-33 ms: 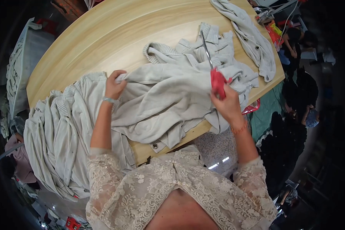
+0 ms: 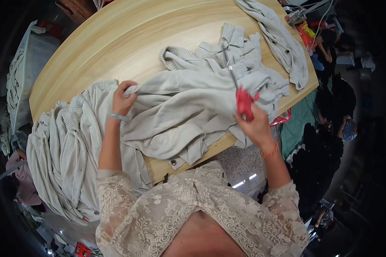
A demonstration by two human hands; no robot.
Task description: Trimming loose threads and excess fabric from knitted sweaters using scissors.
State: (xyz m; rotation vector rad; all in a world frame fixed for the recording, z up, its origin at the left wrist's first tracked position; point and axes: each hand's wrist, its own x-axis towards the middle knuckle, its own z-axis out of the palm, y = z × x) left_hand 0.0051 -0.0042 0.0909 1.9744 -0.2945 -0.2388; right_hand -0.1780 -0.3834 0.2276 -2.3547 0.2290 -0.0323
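Note:
A pale grey knitted cardigan [image 2: 176, 103] lies bunched across the table in front of me, its ribbed bands and a few buttons showing. My left hand [image 2: 125, 97] is closed on a gathered edge of it, at the cardigan's left end. In my right hand [image 2: 254, 122] is a pair of scissors [image 2: 244, 100] with red handles. Their long metal blades point away from me over the cloth, slightly blurred. My fingers hide part of the handles.
Several similar pale knits [image 2: 68, 145] hang over the table's left edge, and another knit [image 2: 283, 47] lies at the far right. The wooden table [image 2: 111, 51] has a curved far rim. Dark cloth [image 2: 317, 162] is heaped on the right, where other people sit.
My right hand and the scissors have come slightly toward me. My left hand has shifted a little left and toward me, still holding the cardigan's edge.

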